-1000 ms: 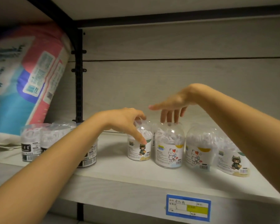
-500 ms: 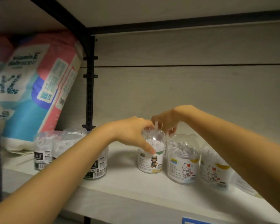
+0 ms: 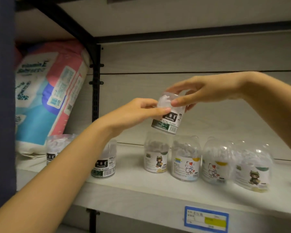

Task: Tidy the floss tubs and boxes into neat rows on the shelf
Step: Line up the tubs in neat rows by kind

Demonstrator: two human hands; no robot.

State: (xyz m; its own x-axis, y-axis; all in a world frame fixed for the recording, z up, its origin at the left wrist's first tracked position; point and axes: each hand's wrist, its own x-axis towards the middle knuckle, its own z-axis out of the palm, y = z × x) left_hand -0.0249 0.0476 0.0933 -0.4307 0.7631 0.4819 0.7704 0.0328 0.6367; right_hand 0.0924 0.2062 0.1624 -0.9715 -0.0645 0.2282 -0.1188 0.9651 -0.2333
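A clear floss tub with a dark green "DENTAL FLOSS" label (image 3: 166,120) hangs tilted in the air above the shelf (image 3: 141,187). My left hand (image 3: 134,113) pinches its left side and my right hand (image 3: 203,93) grips its top from the right. Below it stand several clear domed tubs with cartoon labels in a row: a cat-figure tub (image 3: 155,157), two white-cat tubs (image 3: 186,162) (image 3: 216,163) and another cat-figure tub (image 3: 252,169). Left of my arm stands a second green-label tub (image 3: 105,163), and a third (image 3: 53,151) is partly hidden behind my forearm.
A large pink and blue soft pack (image 3: 47,98) leans at the shelf's left end beside a black upright post (image 3: 96,84). A blue-framed price tag (image 3: 206,219) sits on the shelf's front edge. A dark panel (image 3: 2,98) borders the left.
Both hands were reaching among the tubs on the shelf; now they hold a green-label floss tub lifted above the row. The camera has moved closer and slightly left.
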